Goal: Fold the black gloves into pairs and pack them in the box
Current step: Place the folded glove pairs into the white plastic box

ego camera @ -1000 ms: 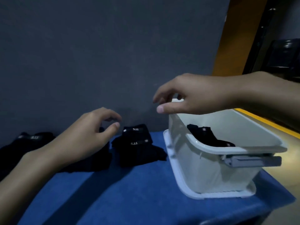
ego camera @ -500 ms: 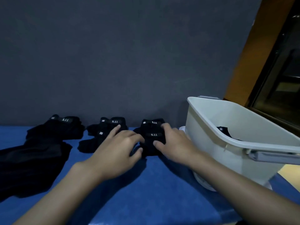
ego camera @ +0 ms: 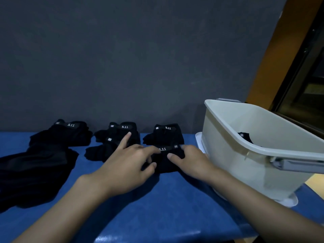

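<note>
Black gloves with white "5.11" labels lie on the blue table. My left hand (ego camera: 126, 165) and my right hand (ego camera: 191, 160) meet on the nearer glove (ego camera: 166, 162) of the rightmost pair. Each hand pinches one side of it between thumb and fingers, and my left index finger sticks out straight. The other glove of that pair (ego camera: 166, 135) lies just behind. The white plastic box (ego camera: 245, 146) stands at the right with one black glove (ego camera: 244, 136) inside.
A second pair of gloves (ego camera: 121, 135) lies in the middle and a third (ego camera: 70, 130) further left. A loose heap of black gloves (ego camera: 35, 169) fills the left edge. The box stands on its white lid (ego camera: 199, 139). A grey wall rises behind the table.
My right hand came down from above the box to the rightmost gloves, and my left hand moved right to join it. Both now hold the nearer glove, drawn slightly toward me.
</note>
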### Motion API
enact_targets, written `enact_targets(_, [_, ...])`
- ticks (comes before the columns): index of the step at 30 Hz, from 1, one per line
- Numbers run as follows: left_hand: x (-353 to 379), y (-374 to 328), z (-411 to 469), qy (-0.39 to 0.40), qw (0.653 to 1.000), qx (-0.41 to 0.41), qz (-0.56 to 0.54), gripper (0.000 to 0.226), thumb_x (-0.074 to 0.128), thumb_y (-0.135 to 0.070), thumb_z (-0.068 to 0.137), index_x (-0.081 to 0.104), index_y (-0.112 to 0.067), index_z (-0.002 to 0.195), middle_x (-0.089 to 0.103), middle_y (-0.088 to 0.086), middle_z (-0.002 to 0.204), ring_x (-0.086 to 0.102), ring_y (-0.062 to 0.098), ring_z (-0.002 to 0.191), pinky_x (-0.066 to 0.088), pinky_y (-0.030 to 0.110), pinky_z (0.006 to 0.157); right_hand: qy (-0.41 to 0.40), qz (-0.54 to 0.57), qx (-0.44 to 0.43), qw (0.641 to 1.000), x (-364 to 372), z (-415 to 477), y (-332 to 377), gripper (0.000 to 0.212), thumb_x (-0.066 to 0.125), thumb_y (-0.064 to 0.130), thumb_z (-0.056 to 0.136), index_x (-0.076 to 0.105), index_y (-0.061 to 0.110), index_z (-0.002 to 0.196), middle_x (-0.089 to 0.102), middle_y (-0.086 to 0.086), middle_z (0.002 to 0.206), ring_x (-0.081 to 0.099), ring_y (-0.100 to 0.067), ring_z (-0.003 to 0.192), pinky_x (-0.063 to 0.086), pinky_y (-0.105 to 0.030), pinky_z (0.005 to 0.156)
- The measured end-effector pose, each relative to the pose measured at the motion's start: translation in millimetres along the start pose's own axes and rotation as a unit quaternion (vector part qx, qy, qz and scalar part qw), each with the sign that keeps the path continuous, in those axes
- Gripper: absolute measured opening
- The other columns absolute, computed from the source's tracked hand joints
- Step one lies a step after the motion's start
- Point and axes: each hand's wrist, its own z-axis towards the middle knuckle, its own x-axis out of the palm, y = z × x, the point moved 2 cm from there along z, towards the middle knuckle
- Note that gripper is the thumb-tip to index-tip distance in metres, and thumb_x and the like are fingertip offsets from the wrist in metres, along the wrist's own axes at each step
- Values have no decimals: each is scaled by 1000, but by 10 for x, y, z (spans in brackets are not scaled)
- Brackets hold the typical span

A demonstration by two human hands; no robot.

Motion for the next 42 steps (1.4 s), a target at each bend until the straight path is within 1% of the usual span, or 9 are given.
enact_targets(4, [-6, -14, -17, -40, 999, -5, -18, 30, 49, -41, 97, 51, -40, 128, 53, -21, 90, 48, -3, 99, 10, 31, 121, 34, 17, -26, 999, -16, -77, 12, 52, 59, 66, 76, 56, 36, 118, 65, 10, 114, 58, -18, 113, 42, -42, 101])
enact_targets(9, [21, -70, 5, -69, 995, -5, -68, 36, 54, -43, 95, 53, -34, 130, 47, -19, 117, 46, 2, 111, 37, 20, 95, 67, 72, -45, 994, -49, -157, 7, 53, 73, 56, 71, 52, 41, 118, 65, 16, 110, 58, -12, 112, 41, -41, 104])
enact_targets(14, [109, -152, 3, -33, 994, -14, -102, 43, 54, -44, 96, 44, -33, 136, 51, -16, 131, 50, 5, 120, 42, 24, 98, 81, 167, -60, 981, 18, -185, -30, 67, 71, 61, 48, 49, 49, 110, 63, 16, 108, 60, -5, 107, 41, -45, 105])
enact_targets(19, [107, -187, -7, -21, 986, -53, -156, 53, 56, -44, 96, 33, -35, 142, 55, -14, 121, 56, 6, 115, 46, 25, 95, 68, 243, -78, 964, -35, -250, -39, 59, 82, 17, 75, 50, 33, 122, 62, -2, 110, 63, -13, 101, 53, -26, 89])
enact_targets(22, [100, -174, 5, -17, 973, -89, -214, 57, 60, -46, 92, 32, -39, 141, 59, -18, 113, 61, -4, 98, 50, 15, 84, 49, 253, -100, 961, -94, -291, -32, 60, 80, 11, 77, 48, 30, 126, 61, 2, 107, 60, -7, 98, 46, -9, 77])
enact_targets(25, [89, -154, 29, -35, 956, -116, -268, 59, 68, -51, 83, 41, -39, 134, 61, -23, 101, 56, -19, 93, 44, 1, 77, 33, 254, -123, 959, -151, -327, -8, 62, 80, 13, 77, 47, 32, 126, 60, 9, 103, 59, -3, 99, 47, -12, 79])
enact_targets(30, [15, -149, 50, -37, 909, -154, -387, 63, 78, -52, 68, 54, -36, 123, 74, -3, 95, 72, 10, 85, 59, 32, 80, 22, 252, -163, 954, -283, -419, 116, 65, 78, 13, 79, 44, 34, 130, 56, 14, 105, 58, 2, 82, 45, -11, 65])
enact_targets(36, [-308, -233, -3, -75, 880, -114, -456, 32, 73, -9, 85, 66, -23, 113, 75, -5, 100, 71, 8, 95, 54, 17, 77, -10, 248, -207, 946, -541, -528, 331, 64, 78, 15, 79, 45, 33, 131, 60, 12, 111, 57, -2, 107, 46, -23, 96])
enact_targets(42, [-682, -309, -24, -158, 843, -105, -503, 25, 68, -10, 87, 70, -17, 110, 76, 1, 103, 73, 20, 95, 58, 35, 80, -97, 200, -257, 941, -864, -665, 526, 70, 77, 25, 79, 39, 35, 138, 46, 13, 129, 40, -6, 127, 34, -32, 110])
